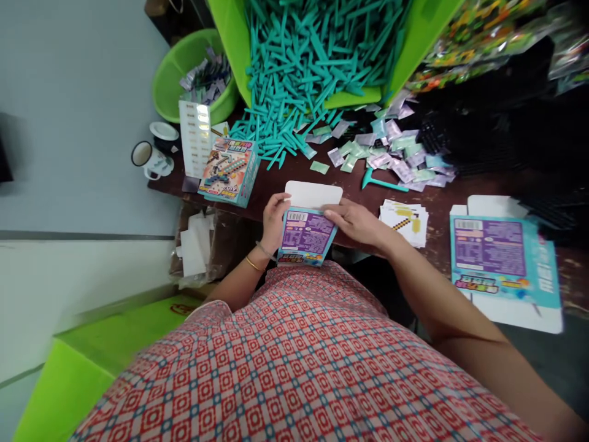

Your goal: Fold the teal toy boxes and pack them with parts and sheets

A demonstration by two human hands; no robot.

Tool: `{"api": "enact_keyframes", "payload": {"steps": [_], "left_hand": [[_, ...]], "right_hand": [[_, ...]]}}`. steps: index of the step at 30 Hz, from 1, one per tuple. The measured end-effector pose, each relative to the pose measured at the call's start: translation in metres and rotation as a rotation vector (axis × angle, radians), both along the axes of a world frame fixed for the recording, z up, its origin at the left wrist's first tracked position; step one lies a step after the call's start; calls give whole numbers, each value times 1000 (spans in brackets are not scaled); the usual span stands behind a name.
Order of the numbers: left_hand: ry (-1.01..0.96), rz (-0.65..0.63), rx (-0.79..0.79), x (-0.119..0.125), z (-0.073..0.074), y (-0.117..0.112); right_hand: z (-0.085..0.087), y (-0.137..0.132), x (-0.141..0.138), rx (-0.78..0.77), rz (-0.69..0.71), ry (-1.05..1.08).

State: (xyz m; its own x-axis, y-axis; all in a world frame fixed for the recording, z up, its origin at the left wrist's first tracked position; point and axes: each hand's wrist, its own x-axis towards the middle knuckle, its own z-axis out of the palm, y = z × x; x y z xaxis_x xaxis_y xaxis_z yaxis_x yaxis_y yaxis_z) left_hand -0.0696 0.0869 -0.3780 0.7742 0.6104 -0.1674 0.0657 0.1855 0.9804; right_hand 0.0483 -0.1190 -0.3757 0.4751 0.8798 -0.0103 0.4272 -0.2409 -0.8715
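Close to my body, at the table's front edge, I hold a purple and blue cardboard box (307, 236) with its white end flap (313, 195) standing up. My left hand (275, 222) grips its left side, thumb near the flap's corner. On the right side my right hand (352, 222) is closed on the upper edge, fingers by the flap's base. Just right of that hand lies a stack of printed cards (405, 222). A teal plastic hammer-shaped tool (384, 182) rests on the table beyond the cards.
A green bin (227, 31) spills teal plastic tools (285, 92). Small sachets (391, 150) lie in a heap. At left stand a green basin (168, 77), finished-looking boxes (230, 172), a sticker sheet (193, 132) and an enamel mug (150, 161). Flat cartons (490, 252) lie right.
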Motion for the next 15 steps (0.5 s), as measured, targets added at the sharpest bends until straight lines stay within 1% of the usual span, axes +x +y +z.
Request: {"api": "enact_keyframes", "payload": {"steps": [1,2,3,5,6,7,8,9,11,13,15], "left_hand": [[3,7,-47,0,2,1],[-4,14,-82,-1,4,1],[-19,19,-110,-2,6,1],[-56,5,-163,-6,12,-2],[-69,-14,-188,-7,14,-3],[-78,-40,-210,-8,17,-4],[-82,-71,-230,-9,20,-4],[-81,-106,-253,-8,22,-2],[-58,-189,-329,-6,26,4],[-9,-285,-435,-2,27,12],[44,-367,-517,4,25,17]], "right_hand": [[-1,2,-2,54,14,113],[-4,4,-6,115,-22,223],[-6,7,-11,178,-112,320],[-11,12,-21,286,-363,482],[-12,14,-24,325,-461,568],[-11,16,-26,352,-516,669],[-9,17,-27,369,-525,781],[-7,18,-26,377,-500,892],[-2,18,-22,381,-411,1060],[-2,16,-16,361,-332,1127],[-6,13,-6,310,-301,1064]]}}
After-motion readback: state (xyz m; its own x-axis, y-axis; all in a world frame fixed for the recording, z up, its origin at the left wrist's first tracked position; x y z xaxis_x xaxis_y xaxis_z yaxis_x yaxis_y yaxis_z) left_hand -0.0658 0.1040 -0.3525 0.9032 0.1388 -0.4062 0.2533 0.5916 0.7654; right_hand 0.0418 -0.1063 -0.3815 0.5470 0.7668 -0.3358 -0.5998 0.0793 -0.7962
